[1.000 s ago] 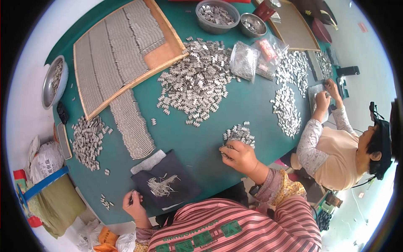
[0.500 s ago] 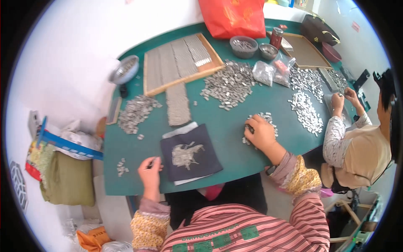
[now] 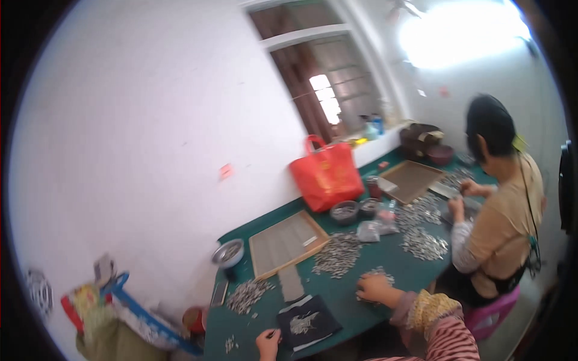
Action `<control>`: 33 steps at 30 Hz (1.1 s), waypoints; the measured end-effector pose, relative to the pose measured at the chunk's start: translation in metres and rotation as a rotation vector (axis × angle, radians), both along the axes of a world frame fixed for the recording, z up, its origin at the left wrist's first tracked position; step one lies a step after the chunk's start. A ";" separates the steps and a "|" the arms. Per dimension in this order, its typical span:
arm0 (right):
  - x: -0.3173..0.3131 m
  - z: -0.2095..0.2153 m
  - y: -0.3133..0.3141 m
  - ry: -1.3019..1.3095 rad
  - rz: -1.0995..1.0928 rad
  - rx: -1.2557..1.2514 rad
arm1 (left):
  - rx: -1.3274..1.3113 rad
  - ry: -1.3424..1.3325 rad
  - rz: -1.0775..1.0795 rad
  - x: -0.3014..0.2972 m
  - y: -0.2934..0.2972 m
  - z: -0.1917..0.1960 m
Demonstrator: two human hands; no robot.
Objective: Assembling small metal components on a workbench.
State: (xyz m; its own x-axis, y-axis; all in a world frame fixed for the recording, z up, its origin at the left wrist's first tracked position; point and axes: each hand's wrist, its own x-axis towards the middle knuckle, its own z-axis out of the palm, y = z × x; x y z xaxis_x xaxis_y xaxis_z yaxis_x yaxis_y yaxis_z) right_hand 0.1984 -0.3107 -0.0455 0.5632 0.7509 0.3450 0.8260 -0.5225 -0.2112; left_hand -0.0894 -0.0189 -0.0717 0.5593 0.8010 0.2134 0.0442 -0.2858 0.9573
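My right hand (image 3: 373, 287) rests palm down on a small heap of little silvery metal pieces (image 3: 382, 274) near the front edge of the green table (image 3: 349, 295). Its fingers are curled over the pieces; whether it grips any is unclear. My left hand (image 3: 268, 343) sits at the table's near left edge, fingers pinched on a thin small piece, beside a dark cloth (image 3: 307, 322) that carries a few silvery pieces. A larger pile of metal pieces (image 3: 339, 254) lies in the table's middle.
A wooden tray (image 3: 288, 242) with grey rows lies at the back left, with a metal bowl (image 3: 228, 253) beside it. A red bag (image 3: 326, 173) stands by the wall. Another person (image 3: 500, 210) sits at the right, hands in more piles (image 3: 424, 240).
The view has swung sharply upward, from looking down on the table to taking in the wall and window. My hands stay in about the same places on the table.
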 end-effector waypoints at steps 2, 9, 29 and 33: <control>0.000 0.017 0.002 -0.002 -0.008 -0.040 | -0.037 -0.020 0.038 -0.005 0.002 0.009; 0.029 -0.002 0.024 -0.169 0.020 -0.142 | -0.094 -0.028 0.061 -0.014 0.005 0.002; -0.101 0.071 0.029 1.351 0.343 0.803 | -0.428 -0.204 -0.084 -0.021 -0.047 0.059; -0.130 0.091 0.043 1.575 0.666 0.739 | -0.560 -0.136 -0.285 -0.024 -0.079 0.105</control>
